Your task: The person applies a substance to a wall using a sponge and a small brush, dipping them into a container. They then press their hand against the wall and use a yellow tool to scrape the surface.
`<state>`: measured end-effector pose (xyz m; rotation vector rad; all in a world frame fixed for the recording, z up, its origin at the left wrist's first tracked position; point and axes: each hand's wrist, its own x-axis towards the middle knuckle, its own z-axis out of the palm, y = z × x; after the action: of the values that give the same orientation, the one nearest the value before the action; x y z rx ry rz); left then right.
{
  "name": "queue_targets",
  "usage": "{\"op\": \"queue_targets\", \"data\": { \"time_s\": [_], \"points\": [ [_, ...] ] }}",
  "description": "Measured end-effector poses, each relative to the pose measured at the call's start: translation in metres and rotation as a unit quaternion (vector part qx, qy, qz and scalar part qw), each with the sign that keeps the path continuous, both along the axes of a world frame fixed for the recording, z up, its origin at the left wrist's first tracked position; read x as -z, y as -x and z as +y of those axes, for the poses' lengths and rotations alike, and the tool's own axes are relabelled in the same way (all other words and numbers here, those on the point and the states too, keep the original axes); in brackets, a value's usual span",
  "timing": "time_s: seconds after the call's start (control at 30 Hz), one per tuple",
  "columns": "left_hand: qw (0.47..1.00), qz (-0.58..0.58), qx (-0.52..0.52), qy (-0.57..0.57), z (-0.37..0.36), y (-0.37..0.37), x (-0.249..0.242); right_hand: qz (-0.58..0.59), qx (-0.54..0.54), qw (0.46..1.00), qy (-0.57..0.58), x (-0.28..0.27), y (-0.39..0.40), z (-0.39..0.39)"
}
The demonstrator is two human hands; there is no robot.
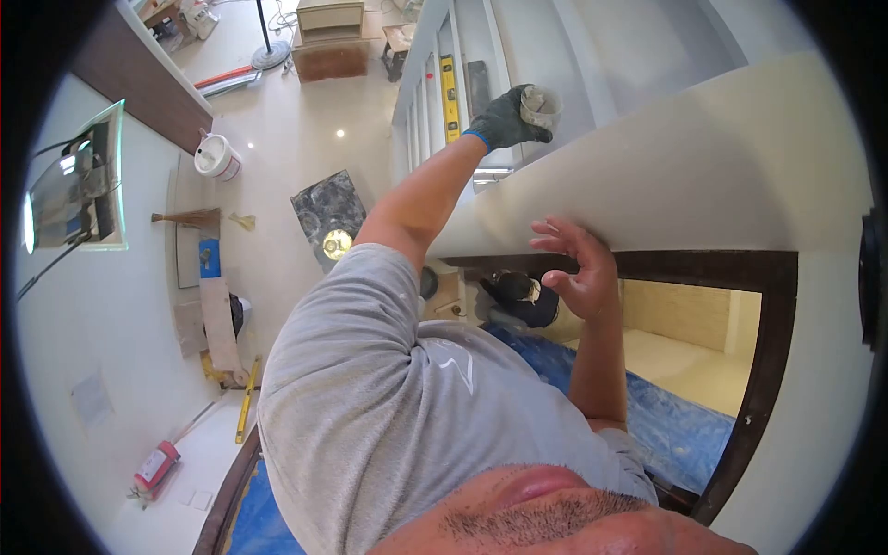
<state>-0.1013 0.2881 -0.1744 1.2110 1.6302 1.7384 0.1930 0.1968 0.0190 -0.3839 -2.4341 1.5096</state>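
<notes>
The relation that matters here is between the plastic cup (553, 107) in the upper centre of the frame and the two hands: the gloved left hand (504, 124) is already on it, while the bare right hand (586, 270), near the middle of the frame, is well apart. From the right fingers the cup lies towards the top of the frame and slightly to the left, beyond the broad pale ledge (647, 185). The left arm reaches up and to the right to get there, its fingers closed around the near side of the cup. The right fingers are loosely spread and a little curled, with the thumb held away from them and nothing between; whether they brush the ledge, I cannot tell. The cup's long axis seems to run roughly along the line of sight, its mouth turned towards the camera, though any slight tilt is hard to judge. It looks small, thin-walled and cloudy, with pale, lumpy material inside and about the rim. The yellow spirit level (450, 98) lies just left of the glove, lengthwise up the frame, beside a dark flat strip (478, 87). Another person (520, 296) shows below the ledge, near the centre.
</notes>
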Motion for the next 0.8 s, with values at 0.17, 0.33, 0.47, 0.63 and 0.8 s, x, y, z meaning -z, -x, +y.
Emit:
{"op": "queue_targets", "data": {
  "time_s": [0.17, 0.33, 0.47, 0.63, 0.8],
  "points": [
    [0.996, 0.064, -0.014, 0.060, -0.011, -0.006, -0.008, 0.000, 0.004, 1.000, 0.020, -0.005, 0.002, -0.001],
    [0.993, 0.111, 0.011, 0.049, -0.018, 0.003, -0.006, 0.009, 0.009, 0.999, 0.035, -0.001, 0.003, -0.003],
    [0.981, 0.158, -0.015, 0.112, -0.028, 0.006, -0.008, 0.013, 0.017, 0.999, 0.031, 0.002, 0.002, -0.002],
    [0.974, 0.179, 0.013, 0.140, -0.051, 0.008, -0.027, 0.021, 0.025, 0.999, 0.033, 0.004, 0.003, -0.005],
    [0.976, 0.112, -0.078, 0.170, -0.065, 0.025, 0.000, 0.019, 0.037, 0.998, 0.039, 0.003, 0.004, -0.007]
  ]
}}
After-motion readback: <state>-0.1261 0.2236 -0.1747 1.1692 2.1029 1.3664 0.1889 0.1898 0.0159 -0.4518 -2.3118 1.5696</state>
